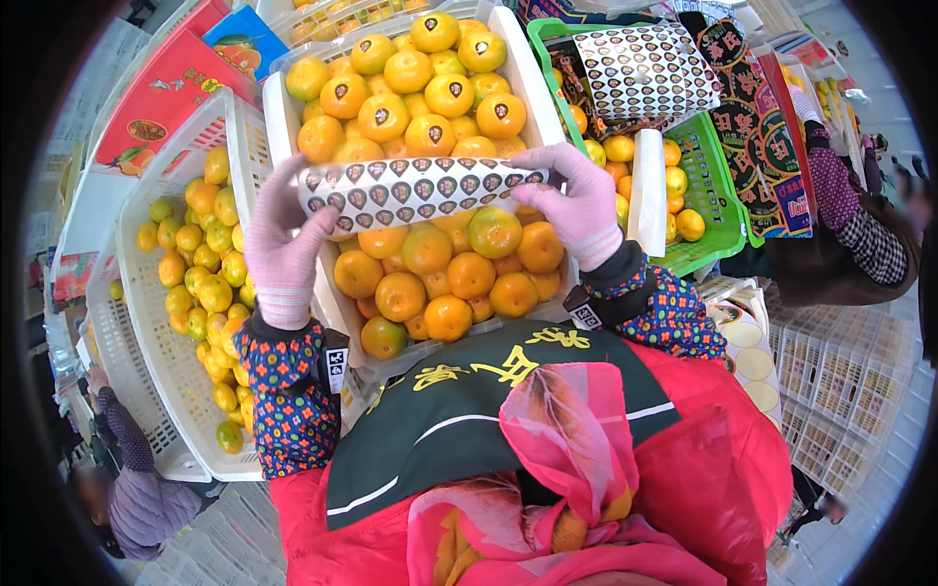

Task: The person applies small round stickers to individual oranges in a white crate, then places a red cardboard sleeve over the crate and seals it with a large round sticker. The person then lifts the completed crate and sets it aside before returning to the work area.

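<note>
A curved sheet of stickers (420, 190), white with rows of small dark oval labels, spans the middle of a white crate (536, 88). My left hand (285, 239), in a pink glove, holds the sheet's left end with the thumb in front. At the right end my right hand (575, 207), also gloved, pinches the sheet between thumb and fingers. Orange mandarins (427, 249) fill the crate below and behind the sheet. Several far mandarins (383, 117) bear a dark oval sticker; no stickers show on the near ones. The sheet hides the fruit in between.
To the left stands a white basket (161, 337) with loose yellow-green mandarins (200, 283), near a red carton (171, 98). On the right, a green crate (725, 195) holds mandarins and another sticker sheet (647, 73). Other people (147, 488) are at the left and right edges.
</note>
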{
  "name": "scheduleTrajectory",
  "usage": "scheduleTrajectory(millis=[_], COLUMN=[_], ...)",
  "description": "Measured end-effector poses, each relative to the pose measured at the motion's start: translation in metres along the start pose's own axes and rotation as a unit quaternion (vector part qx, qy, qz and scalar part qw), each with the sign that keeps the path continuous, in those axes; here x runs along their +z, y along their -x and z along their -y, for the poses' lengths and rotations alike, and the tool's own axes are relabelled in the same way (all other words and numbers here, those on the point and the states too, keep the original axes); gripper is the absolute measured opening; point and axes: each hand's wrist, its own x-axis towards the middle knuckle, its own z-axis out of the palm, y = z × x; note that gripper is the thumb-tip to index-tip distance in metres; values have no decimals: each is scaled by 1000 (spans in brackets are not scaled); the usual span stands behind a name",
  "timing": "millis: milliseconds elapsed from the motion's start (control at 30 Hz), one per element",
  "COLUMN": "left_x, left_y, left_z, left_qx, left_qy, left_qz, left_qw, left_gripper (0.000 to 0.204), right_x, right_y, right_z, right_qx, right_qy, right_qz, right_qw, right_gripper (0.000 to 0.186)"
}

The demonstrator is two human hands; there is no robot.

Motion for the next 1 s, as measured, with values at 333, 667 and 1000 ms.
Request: scheduleTrajectory(millis=[333, 667, 1000], left_x=[38, 28, 36], left_y=[-12, -18, -23], left_z=[-44, -13, 11], left_qx=[175, -160, -194], left_qy=[-370, -69, -76], left_qz=[147, 207, 227], left_qw=[900, 963, 951], left_gripper=[42, 16, 15], right_x=[27, 8, 40], right_y=[-23, -74, -92], right_z=[38, 30, 16], right_qx=[-62, -10, -342], right_qy=[53, 230, 315], right_qz=[61, 244, 215], right_qw=[995, 942, 859], right_gripper=[23, 19, 22])
